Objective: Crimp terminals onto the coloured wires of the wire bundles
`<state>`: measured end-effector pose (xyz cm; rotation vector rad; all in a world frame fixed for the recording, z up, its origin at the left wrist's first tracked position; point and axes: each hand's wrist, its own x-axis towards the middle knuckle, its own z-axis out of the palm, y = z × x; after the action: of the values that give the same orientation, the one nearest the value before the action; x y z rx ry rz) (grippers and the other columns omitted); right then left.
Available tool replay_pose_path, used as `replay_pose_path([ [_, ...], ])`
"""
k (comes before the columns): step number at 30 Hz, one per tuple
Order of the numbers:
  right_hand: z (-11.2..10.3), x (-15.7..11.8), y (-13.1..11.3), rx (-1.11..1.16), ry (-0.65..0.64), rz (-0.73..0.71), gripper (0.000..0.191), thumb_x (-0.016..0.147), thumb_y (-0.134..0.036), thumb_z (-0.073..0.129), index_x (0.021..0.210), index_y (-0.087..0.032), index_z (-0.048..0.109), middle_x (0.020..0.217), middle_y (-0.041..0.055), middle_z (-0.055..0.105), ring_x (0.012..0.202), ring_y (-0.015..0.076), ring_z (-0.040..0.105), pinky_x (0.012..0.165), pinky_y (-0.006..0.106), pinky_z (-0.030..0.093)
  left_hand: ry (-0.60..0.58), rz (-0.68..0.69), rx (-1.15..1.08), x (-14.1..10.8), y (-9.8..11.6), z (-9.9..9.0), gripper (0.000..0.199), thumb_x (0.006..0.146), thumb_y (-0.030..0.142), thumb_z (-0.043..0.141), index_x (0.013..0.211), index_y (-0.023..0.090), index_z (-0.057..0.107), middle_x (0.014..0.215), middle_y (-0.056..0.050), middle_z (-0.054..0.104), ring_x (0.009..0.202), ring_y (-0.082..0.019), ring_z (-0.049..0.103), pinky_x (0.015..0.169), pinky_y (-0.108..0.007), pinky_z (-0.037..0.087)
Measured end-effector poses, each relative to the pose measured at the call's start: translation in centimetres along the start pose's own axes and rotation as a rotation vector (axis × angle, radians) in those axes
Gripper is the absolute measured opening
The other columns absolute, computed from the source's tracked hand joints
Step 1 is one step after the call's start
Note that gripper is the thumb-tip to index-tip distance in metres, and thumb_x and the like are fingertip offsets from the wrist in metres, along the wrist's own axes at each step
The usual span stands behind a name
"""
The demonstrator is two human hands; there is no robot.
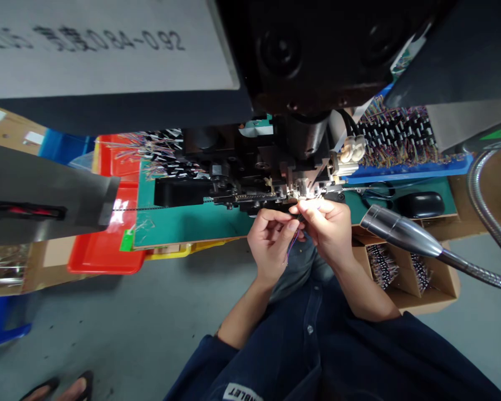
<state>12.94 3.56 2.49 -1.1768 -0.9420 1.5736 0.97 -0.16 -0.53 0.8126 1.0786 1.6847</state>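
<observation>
Two hands work at the front of one wire press (237, 161). The left hand (271, 240) is pinched shut on a small bunch of thin coloured wires (291, 249), their loose ends hanging below its fingers. The right hand (322, 229) is closed too, on the same wires, with its fingertips (313, 207) just beside the lit front of the press (exactly what lies between them is too small to tell). One green mat (183, 225) lies in front of the press, with one red tray (104, 260) to its left. Far right sits one blue tray (409, 172) of wire bundles. Near right, one cardboard box (440, 284) holds two bundles (382, 266) in separate compartments, and one metal gooseneck lamp (401, 234) reaches in above it.
</observation>
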Motion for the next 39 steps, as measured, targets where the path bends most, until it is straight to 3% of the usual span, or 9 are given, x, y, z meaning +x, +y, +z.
replay_pose_path([
  [14,0.3,0.1,-0.2,0.038,-0.012,0.026,0.042,0.097,-0.066,0.091,0.095,-0.024,0.092,0.059,-0.0018,0.067,0.046,0.0145,0.054,0.041,0.028,0.042,0.007,-0.009,0.020,0.0,0.1,0.1,0.031,0.100,0.043,0.099,0.100,0.022,0.075,0.082,0.002,0.082,0.060,-0.014,0.079,0.058,-0.023,0.068],
  [22,0.2,-0.1,0.3,-0.006,0.002,-0.018,0.038,0.100,-0.065,0.090,0.097,-0.027,0.091,0.066,0.0017,0.072,0.049,0.0178,0.057,0.040,0.031,0.045,0.006,-0.005,0.029,0.0,0.0,-0.1,0.030,0.100,0.041,0.098,0.100,0.022,0.075,0.082,0.002,0.083,0.062,-0.015,0.081,0.059,-0.023,0.069],
  [29,-0.9,-1.0,-0.9,-0.085,-0.067,-0.124,0.034,0.106,-0.055,0.083,0.105,-0.023,0.094,0.053,-0.0054,0.056,0.044,0.0144,0.048,0.045,0.030,0.047,0.015,0.050,0.024,-0.3,0.0,-0.1,0.028,0.101,0.038,0.098,0.099,0.022,0.075,0.084,0.002,0.083,0.061,-0.014,0.080,0.057,-0.022,0.066],
  [34,-3.7,-3.1,2.1,-0.191,-0.079,-0.255,0.026,0.111,-0.047,0.076,0.108,-0.024,0.088,0.073,-0.0019,0.066,0.057,0.0133,0.053,0.054,0.026,0.042,0.018,0.120,0.071,-0.7,0.1,0.2,0.029,0.100,0.039,0.099,0.098,0.021,0.076,0.085,-0.001,0.084,0.075,-0.017,0.086,0.077,-0.027,0.071],
  [37,-3.7,-4.5,4.9,-0.250,-0.166,-0.317,0.024,0.102,-0.036,0.087,0.123,-0.024,0.082,0.092,-0.0006,0.071,0.068,0.0138,0.056,0.061,0.026,0.045,0.013,0.143,0.095,-1.1,0.0,0.6,0.027,0.100,0.038,0.099,0.098,0.021,0.078,0.088,-0.001,0.085,0.079,-0.016,0.086,0.081,-0.027,0.071],
  [39,-3.0,-5.2,6.4,-0.266,-0.174,-0.362,0.024,0.100,-0.039,0.089,0.115,-0.024,0.078,0.096,0.0009,0.071,0.077,0.0162,0.061,0.067,0.028,0.050,-0.004,0.158,0.105,-1.5,0.0,0.9,0.024,0.101,0.035,0.098,0.099,0.022,0.078,0.088,-0.001,0.085,0.079,-0.015,0.085,0.080,-0.026,0.071],
])
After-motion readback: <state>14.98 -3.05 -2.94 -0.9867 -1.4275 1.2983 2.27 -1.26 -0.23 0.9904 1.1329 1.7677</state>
